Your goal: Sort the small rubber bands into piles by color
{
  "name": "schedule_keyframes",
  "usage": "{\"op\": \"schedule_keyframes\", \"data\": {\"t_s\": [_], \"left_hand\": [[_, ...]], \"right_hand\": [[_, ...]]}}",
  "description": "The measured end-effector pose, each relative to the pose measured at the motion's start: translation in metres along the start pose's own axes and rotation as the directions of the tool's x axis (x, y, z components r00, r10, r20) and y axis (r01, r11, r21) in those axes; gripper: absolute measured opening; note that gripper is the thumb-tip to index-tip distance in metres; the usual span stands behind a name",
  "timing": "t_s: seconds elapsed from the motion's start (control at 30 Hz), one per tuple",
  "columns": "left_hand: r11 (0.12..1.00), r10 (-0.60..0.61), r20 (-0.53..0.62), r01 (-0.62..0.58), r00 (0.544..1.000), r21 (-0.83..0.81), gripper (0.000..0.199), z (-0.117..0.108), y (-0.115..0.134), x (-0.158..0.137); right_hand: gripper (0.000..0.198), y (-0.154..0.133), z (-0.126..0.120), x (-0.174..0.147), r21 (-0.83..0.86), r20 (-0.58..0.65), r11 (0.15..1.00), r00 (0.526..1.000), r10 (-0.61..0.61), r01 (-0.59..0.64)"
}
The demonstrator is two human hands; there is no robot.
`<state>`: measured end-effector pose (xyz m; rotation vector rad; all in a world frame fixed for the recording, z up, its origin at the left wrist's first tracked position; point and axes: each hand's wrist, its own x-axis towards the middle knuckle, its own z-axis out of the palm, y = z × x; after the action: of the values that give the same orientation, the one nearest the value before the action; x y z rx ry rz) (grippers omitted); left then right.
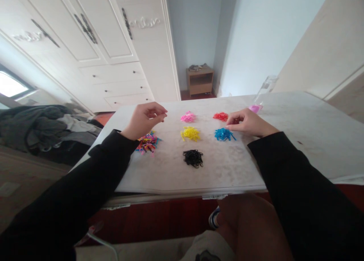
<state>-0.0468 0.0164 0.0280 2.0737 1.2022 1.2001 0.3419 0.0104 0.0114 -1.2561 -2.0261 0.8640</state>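
My left hand (146, 117) is raised above a mixed heap of small rubber bands (148, 143) in many colours. Its thumb and fingers are pinched together, and anything between them is too small to make out. On the right, my right hand (250, 121) has its fingertips closed at the upper edge of a blue rubber band pile (224, 134); what they hold is hidden. Just behind lies a red pile (220, 116), partly beside those fingers. In the middle are a pink pile (188, 117), a yellow pile (190, 133) and a black pile (193, 158), each of one colour.
All piles lie on a white tabletop (165, 174). A clear bottle (265, 88) stands beyond my right hand, with a pink object (255, 108) by its base. Dark clothes (57, 128) are heaped left of the table; a white wardrobe (113, 79) stands behind.
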Motion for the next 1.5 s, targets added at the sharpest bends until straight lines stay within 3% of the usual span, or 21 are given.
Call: {"op": "schedule_keyframes", "data": {"t_s": [0.13,0.23,0.43,0.63,0.8,1.23,1.5], "left_hand": [[0.999,-0.038,-0.089,0.039,0.995,0.007,0.013,-0.008,-0.01,0.008],[0.994,-0.066,-0.09,0.073,0.994,0.081,0.012,-0.016,-0.017,0.014],[0.948,-0.193,0.039,0.176,0.98,0.265,0.011,-0.04,-0.035,0.02],[0.884,-0.351,0.179,0.263,0.919,0.387,0.033,-0.048,-0.047,0.019],[0.82,-0.462,0.196,0.333,0.865,0.466,0.031,-0.051,-0.047,0.018],[0.874,-0.424,0.256,0.317,0.869,0.368,0.036,-0.051,-0.044,0.017],[0.886,-0.414,0.232,0.332,0.88,0.323,0.034,-0.051,-0.047,0.017]], "right_hand": [[0.027,0.004,0.0,0.001,-0.044,-0.023,0.999,1.0,-0.02,0.019],[0.029,0.005,0.001,0.0,-0.101,-0.08,0.994,0.995,-0.059,0.051],[0.027,0.004,0.002,0.0,-0.16,-0.134,0.985,0.987,-0.092,0.07],[0.031,0.005,0.002,0.0,-0.174,-0.122,0.983,0.99,-0.077,0.055],[0.032,0.006,0.004,0.0,-0.183,-0.127,0.981,0.989,-0.081,0.056],[0.032,0.006,0.003,0.001,-0.21,-0.091,0.977,0.995,-0.042,0.022],[0.033,0.005,0.003,0.0,-0.211,-0.081,0.977,0.996,-0.029,0.011]]}}
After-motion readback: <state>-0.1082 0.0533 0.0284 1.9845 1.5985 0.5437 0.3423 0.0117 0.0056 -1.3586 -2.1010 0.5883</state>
